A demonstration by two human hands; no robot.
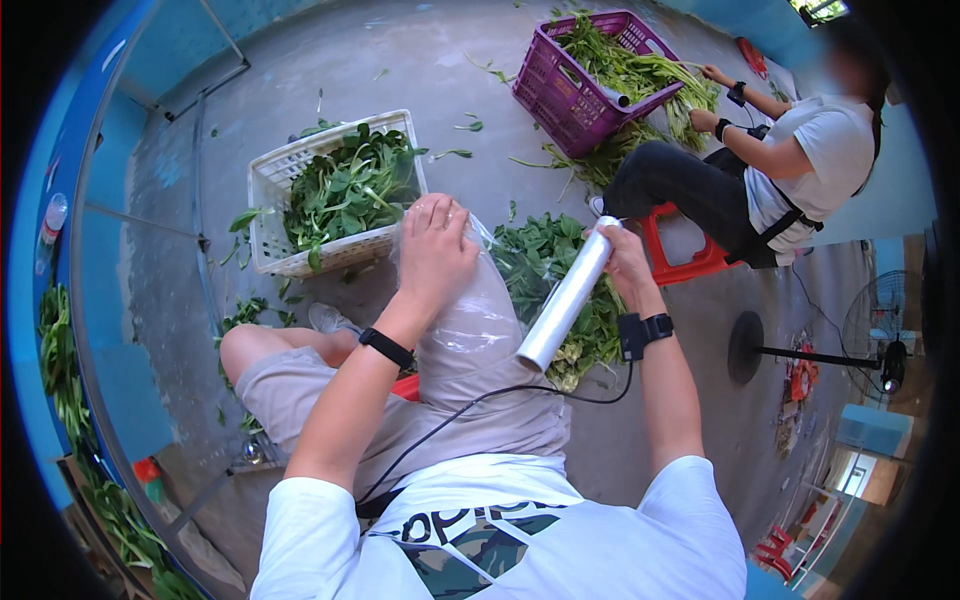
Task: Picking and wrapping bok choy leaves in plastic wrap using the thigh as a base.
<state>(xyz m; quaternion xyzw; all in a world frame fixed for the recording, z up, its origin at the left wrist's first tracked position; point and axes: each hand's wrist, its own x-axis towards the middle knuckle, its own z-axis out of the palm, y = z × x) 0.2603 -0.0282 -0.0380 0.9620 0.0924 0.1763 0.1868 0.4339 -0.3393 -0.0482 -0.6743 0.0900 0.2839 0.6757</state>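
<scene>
My left hand (437, 245) rests on my raised knee, fingers curled over a clear sheet of plastic film (458, 312) that lies draped along the thigh. In my right hand (625, 260) is a shiny roll of film (565, 295), held near its upper end and tilted down toward my lap. Leafy greens (535, 250) lie heaped on the floor just beyond the roll. Ahead on the left, a white plastic crate (270, 245) holds more loose greens (340, 185).
A co-worker (800, 165) sits on a red stool (680, 265) at right, both hands at greens in a purple crate (550, 90). A black stand fan (744, 348) with cables stands right. A metal frame (200, 240) and more greens (60, 350) line the left side.
</scene>
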